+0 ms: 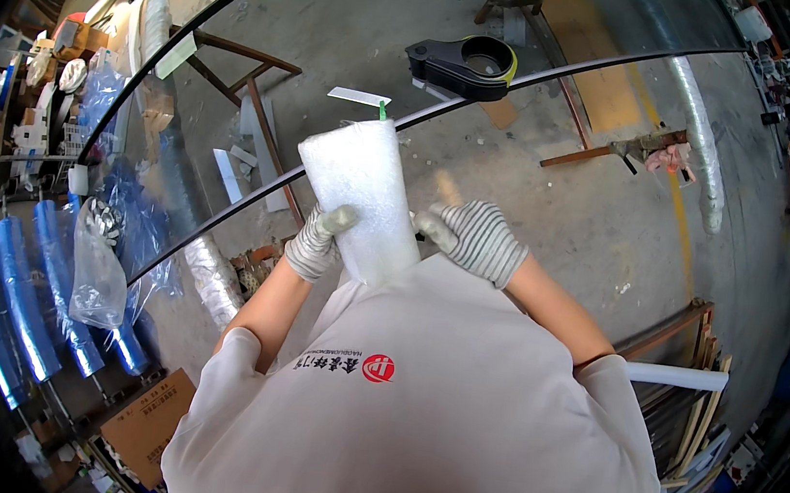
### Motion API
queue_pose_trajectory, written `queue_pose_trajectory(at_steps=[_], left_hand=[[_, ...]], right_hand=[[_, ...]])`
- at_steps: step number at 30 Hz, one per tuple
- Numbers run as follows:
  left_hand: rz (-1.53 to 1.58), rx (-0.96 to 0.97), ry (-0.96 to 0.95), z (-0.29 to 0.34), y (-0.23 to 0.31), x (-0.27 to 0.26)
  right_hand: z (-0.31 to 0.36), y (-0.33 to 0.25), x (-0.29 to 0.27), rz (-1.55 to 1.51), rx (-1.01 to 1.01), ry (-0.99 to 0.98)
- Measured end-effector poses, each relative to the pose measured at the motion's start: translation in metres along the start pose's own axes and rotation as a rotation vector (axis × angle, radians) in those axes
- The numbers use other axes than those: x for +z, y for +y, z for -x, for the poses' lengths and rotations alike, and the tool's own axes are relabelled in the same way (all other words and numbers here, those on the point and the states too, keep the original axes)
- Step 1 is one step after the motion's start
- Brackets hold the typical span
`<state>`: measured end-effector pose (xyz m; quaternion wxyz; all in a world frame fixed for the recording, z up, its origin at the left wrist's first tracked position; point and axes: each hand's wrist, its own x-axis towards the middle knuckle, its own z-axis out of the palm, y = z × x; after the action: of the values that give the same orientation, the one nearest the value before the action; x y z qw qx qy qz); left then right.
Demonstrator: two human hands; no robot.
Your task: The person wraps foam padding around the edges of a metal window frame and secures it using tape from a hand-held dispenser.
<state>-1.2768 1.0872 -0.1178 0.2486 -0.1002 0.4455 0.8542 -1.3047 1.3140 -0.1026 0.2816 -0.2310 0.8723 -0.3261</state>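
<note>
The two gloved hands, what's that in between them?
In the head view, the white bundle lies between the left hand and the right hand.

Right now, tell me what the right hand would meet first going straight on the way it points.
The right hand would likely meet the right side of the white bundle first; depth is unclear, so they may already touch.

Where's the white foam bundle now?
Head view, just left of centre: the left hand grips the white foam bundle by its left edge; the right hand is near its right edge.
</note>
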Motion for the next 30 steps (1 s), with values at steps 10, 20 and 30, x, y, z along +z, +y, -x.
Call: queue_pose_trajectory(at_steps=[10, 20, 30], left_hand=[[0.496, -0.034, -0.304, -0.011, -0.044, -0.029], [0.049, 0.095, 0.212, 0.005, 0.013, -0.019], [-0.411, 0.168, 0.273, -0.003, 0.002, 0.007]], right_hand=[[-0.120, 0.073, -0.074, 0.781, 0.017, 0.594], [-0.017, 0.018, -0.105, -0.766, -0.118, 0.109], [0.010, -0.012, -0.085, 0.127, 0.023, -0.151]])
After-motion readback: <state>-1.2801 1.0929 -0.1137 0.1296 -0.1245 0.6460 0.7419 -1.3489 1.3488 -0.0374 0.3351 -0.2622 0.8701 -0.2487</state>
